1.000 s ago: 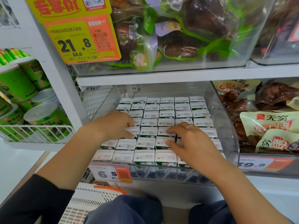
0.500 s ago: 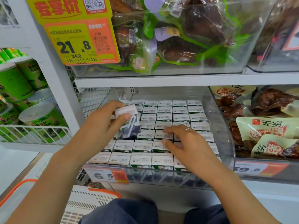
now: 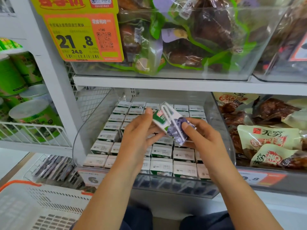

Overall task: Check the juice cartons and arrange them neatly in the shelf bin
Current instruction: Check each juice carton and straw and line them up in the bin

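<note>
One carton, tilted, straw on its face, held above the bin by two hands: left hand fingers on its upper end, right hand gripping its lower end. Bin holds cartons upright in rows, about six across; full count hidden by the hands.

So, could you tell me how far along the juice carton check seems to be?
Done: most small white-and-green juice cartons stand in tidy rows in the clear plastic shelf bin.
In hand: one carton with a purple fruit picture and a straw is held tilted above the rows, gripped by the left hand and the right hand.
Left: returning it to a row; how many are already checked cannot be told.
</note>
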